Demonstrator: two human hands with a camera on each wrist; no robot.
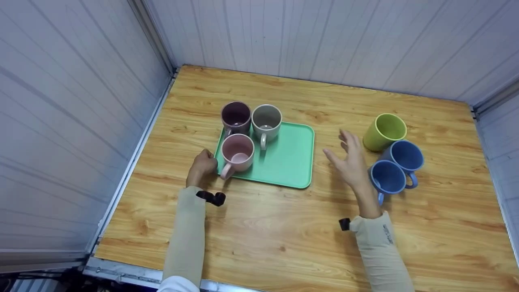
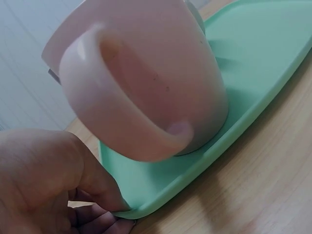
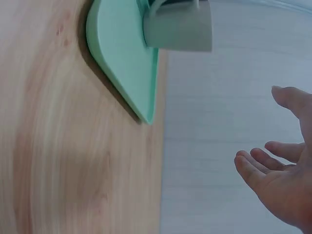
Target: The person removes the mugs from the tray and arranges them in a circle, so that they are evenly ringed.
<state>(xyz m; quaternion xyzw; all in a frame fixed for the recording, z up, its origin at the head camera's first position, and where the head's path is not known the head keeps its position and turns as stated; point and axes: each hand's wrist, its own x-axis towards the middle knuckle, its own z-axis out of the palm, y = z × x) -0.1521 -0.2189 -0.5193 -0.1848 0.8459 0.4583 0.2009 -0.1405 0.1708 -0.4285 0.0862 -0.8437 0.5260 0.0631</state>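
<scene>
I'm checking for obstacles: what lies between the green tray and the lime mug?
In the head view, the right hand is between the green tray and the lime mug, over wooden tabletop.

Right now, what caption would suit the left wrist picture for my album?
Left-hand fingers pinch a corner of the green tray bearing a pink mug.

Beige sleeves [image 1: 190,235], black wrist cameras [image 1: 219,198]

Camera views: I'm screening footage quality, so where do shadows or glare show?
Head: pale sheen on the tabletop, soft shadow near the right hand; left wrist: faint shadows on the green tray beside the pink mug; right wrist: dark shadow along the tray's edge.
</scene>
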